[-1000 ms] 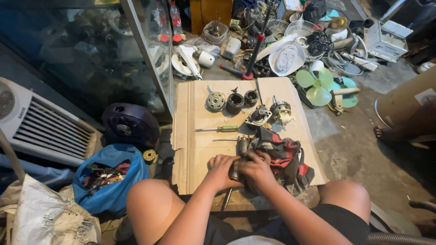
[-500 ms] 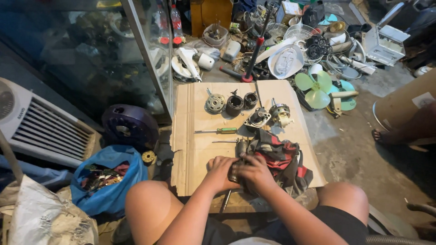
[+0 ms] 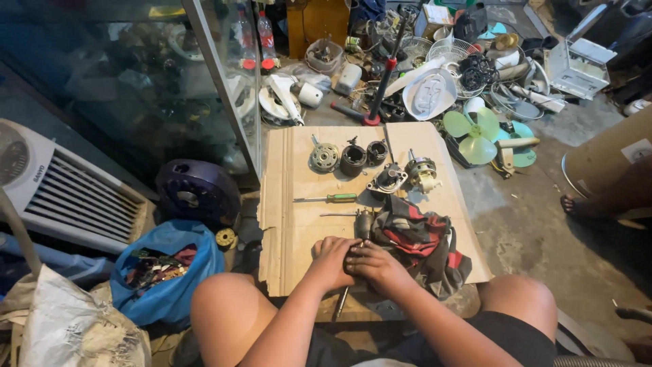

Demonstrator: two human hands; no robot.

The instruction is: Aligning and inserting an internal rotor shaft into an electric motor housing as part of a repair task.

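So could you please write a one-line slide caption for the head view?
Both hands, left and right, clasp a small part over cardboard beside a screwdriver and rag.

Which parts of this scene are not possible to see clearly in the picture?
- Head view: the small metal part under the left hand and right hand is covered by both hands.
- Head view: contents of the blue plastic bag are too small to identify.
- Head view: the white slatted fan housing is cut off by the left edge.

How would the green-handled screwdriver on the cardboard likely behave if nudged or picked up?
The screwdriver lies flat on the cardboard. Its rounded handle suggests it may roll a little if nudged sideways. It looks rigid, with a thin shaft, so it would probably lift stiffly and feel light.
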